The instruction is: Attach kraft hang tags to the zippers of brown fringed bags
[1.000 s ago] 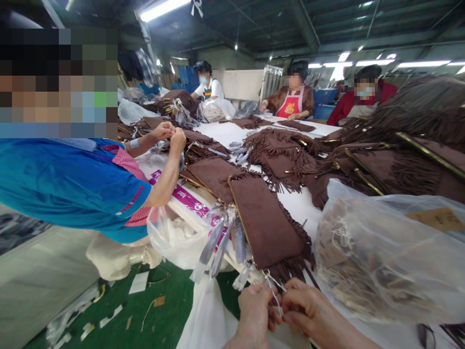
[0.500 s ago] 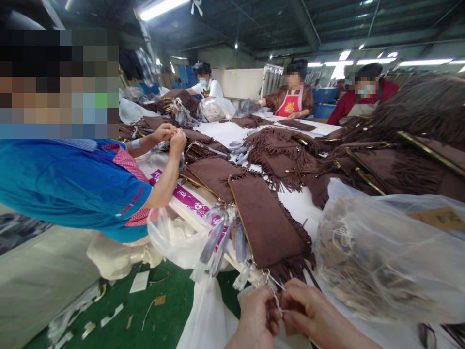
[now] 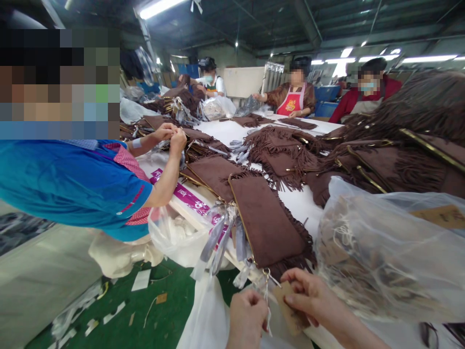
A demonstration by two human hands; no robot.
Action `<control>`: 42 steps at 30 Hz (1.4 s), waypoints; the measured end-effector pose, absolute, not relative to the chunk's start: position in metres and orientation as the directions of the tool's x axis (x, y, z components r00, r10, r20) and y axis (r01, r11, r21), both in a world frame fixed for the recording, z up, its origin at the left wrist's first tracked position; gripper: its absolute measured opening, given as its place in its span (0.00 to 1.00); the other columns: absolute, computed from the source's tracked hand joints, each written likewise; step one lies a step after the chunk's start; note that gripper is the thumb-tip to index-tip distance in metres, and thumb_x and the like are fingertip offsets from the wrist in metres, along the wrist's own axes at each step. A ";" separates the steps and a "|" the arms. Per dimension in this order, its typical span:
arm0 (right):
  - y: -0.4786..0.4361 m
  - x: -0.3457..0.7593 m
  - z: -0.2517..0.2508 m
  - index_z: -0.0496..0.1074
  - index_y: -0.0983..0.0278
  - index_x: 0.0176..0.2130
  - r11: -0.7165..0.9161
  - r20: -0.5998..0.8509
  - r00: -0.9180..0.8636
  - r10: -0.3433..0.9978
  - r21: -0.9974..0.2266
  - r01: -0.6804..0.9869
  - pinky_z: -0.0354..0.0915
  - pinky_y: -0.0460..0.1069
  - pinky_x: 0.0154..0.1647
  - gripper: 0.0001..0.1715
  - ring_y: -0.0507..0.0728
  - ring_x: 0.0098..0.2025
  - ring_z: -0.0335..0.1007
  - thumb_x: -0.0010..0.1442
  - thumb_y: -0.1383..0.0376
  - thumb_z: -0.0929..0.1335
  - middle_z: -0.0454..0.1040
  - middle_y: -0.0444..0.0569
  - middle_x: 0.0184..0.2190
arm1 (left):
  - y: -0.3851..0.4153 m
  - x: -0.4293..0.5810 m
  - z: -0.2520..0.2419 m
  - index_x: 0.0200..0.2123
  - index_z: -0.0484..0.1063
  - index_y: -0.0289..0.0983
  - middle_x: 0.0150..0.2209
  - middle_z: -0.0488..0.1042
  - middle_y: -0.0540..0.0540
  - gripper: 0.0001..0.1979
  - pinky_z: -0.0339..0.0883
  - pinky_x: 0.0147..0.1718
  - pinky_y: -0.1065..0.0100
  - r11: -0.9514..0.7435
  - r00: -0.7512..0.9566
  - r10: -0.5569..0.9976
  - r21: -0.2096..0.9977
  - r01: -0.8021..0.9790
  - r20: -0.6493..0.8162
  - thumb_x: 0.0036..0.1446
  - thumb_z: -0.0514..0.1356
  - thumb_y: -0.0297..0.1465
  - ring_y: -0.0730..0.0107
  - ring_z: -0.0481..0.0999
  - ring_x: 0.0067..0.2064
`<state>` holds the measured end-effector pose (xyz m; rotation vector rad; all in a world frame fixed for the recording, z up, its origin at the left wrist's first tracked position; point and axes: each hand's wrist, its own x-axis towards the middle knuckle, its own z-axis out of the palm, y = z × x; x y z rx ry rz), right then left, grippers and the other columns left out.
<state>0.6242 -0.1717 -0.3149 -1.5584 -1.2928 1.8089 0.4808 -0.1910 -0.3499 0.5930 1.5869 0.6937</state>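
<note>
A brown fringed pouch [image 3: 269, 218] with a gold zipper lies at the table edge before me. From the ring at its near corner hangs a white string [image 3: 267, 286]. My left hand [image 3: 247, 315] is closed, its fingertips pinched at the string beside the ring. My right hand [image 3: 314, 300] grips a tan cardboard hang tag [image 3: 290, 310] between thumb and fingers, below the pouch's fringe. Grey-wrapped zipper pulls or tassels [image 3: 218, 237] dangle over the edge just left of the pouch.
A clear plastic bag [image 3: 363, 257] of tags and strings sits at my right. Brown fringed pouches [image 3: 410, 165] are heaped behind it. A co-worker in a blue shirt [image 3: 72, 184] stands at left; several others work across the table. Scraps lie on the green floor [image 3: 170, 295].
My hands have moved apart from their joint hold on the string. The tag now shows in my right hand, while the left has dropped slightly. The pouch stays in place.
</note>
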 end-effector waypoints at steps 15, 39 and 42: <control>-0.179 0.620 -0.331 0.62 0.64 0.31 -0.516 -0.528 -0.315 0.789 -0.847 0.129 0.42 0.41 0.12 0.22 0.43 0.13 0.46 0.42 0.51 0.69 0.62 0.36 0.17 | -0.170 0.466 -0.333 0.20 0.66 0.31 0.19 0.66 0.51 0.01 0.43 0.13 0.79 0.560 0.076 0.595 0.345 -0.754 -0.800 0.39 0.56 0.22 0.86 0.55 0.14; -0.182 0.625 -0.330 0.64 0.66 0.31 -0.527 -0.527 -0.261 0.809 -0.846 0.075 0.40 0.41 0.13 0.21 0.42 0.14 0.45 0.45 0.53 0.69 0.63 0.37 0.18 | -0.184 0.468 -0.346 0.21 0.58 0.38 0.12 0.61 0.54 0.07 0.34 0.14 0.77 0.868 0.196 0.413 0.319 -0.381 -0.889 0.33 0.50 0.23 0.83 0.48 0.10; -0.182 0.626 -0.334 0.64 0.66 0.31 -0.527 -0.529 -0.259 0.808 -0.846 0.082 0.39 0.42 0.13 0.22 0.41 0.13 0.45 0.45 0.52 0.70 0.62 0.36 0.17 | -0.184 0.467 -0.347 0.23 0.60 0.38 0.11 0.61 0.55 0.10 0.33 0.15 0.76 0.894 0.246 0.403 0.321 -0.313 -0.882 0.30 0.50 0.24 0.84 0.47 0.11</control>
